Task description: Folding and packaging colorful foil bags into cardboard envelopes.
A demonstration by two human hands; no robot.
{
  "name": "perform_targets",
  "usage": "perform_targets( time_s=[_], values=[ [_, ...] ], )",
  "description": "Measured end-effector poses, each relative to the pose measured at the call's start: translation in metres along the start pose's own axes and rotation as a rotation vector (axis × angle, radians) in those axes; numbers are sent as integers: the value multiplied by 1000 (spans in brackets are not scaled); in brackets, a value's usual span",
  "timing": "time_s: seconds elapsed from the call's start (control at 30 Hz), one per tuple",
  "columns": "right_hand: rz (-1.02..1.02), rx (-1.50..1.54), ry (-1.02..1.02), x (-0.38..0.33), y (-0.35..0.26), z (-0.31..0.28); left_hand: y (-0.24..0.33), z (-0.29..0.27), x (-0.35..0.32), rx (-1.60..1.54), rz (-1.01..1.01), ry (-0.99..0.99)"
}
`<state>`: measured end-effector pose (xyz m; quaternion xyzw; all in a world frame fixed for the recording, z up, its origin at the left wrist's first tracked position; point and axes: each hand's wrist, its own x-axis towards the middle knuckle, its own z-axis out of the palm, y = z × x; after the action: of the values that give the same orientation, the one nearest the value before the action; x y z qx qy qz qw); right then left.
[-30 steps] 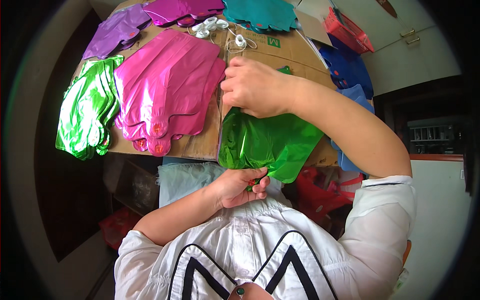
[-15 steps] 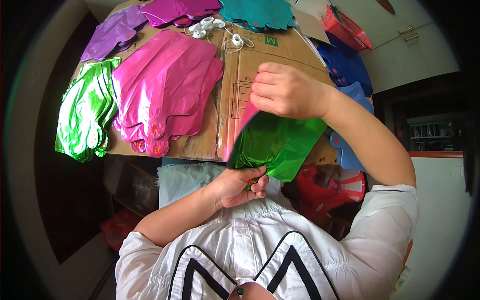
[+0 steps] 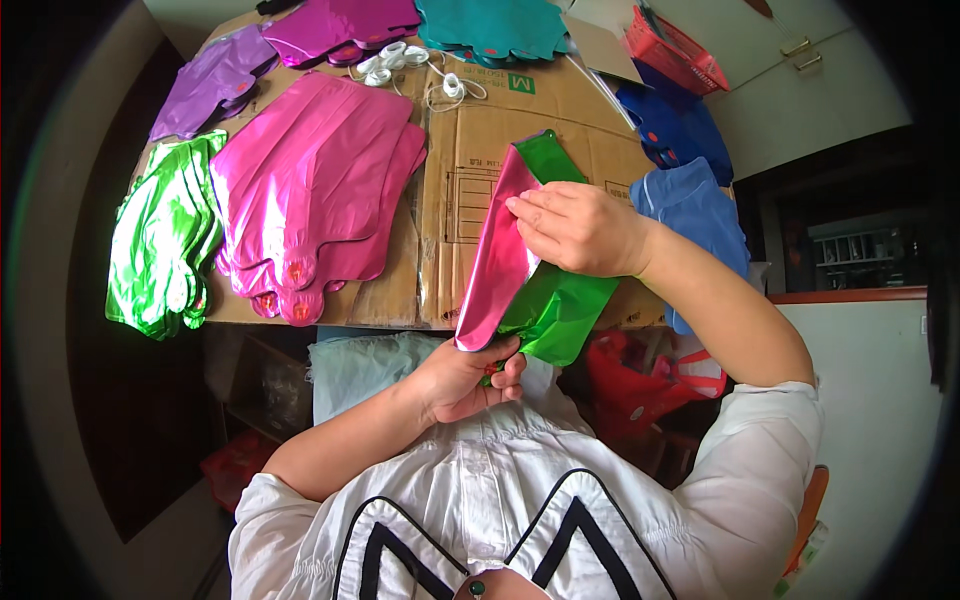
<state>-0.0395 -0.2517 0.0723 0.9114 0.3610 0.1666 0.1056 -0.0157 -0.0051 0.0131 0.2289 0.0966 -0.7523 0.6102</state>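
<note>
In front of my chest I hold flat foil balloons: a pink one [image 3: 490,270] folded lengthwise against a shiny green one [image 3: 570,310]. My left hand [image 3: 475,378] is closed around their narrow lower end, where a small red spot shows between the fingers. Higher up, my right hand [image 3: 585,228] has its fingers together on the pink foil, near the fold's upper half; its thumb is mostly hidden. A strip of green [image 3: 550,155] sticks out above those fingers. Left of the hands lies a pile of pink foil balloons [image 3: 310,180] with red-spotted tails.
Brown cardboard [image 3: 455,140] covers the table. Around its edge lie green [image 3: 165,240], purple [image 3: 210,80], magenta [image 3: 340,25], teal [image 3: 490,30] and blue [image 3: 695,205] foil piles. White ribbon coils [image 3: 390,62] sit at the back, and a red basket [image 3: 675,50] stands far right.
My right hand has moved down and slightly right, from the upper edge of the foil onto its pink face. More pink now shows, and a green tip stands above. My left hand keeps its hold.
</note>
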Motion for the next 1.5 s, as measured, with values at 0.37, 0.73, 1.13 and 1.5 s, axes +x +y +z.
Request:
perform_targets(
  time_s=[0.37, 0.73, 1.13, 1.5],
  values=[
    [-26, -18, 4, 4, 6, 2, -2, -2, 1, 44, 19, 0],
    [-67, -35, -36, 5, 8, -1, -1, -8, 4, -11, 14, -36],
    [-52, 4, -121, 4, 11, -5, -3, -9, 3, -1, 33, -62],
    [-61, 31, -107, 2, 13, -5, -4, 3, -3, 26, 64, -16]
  ],
)
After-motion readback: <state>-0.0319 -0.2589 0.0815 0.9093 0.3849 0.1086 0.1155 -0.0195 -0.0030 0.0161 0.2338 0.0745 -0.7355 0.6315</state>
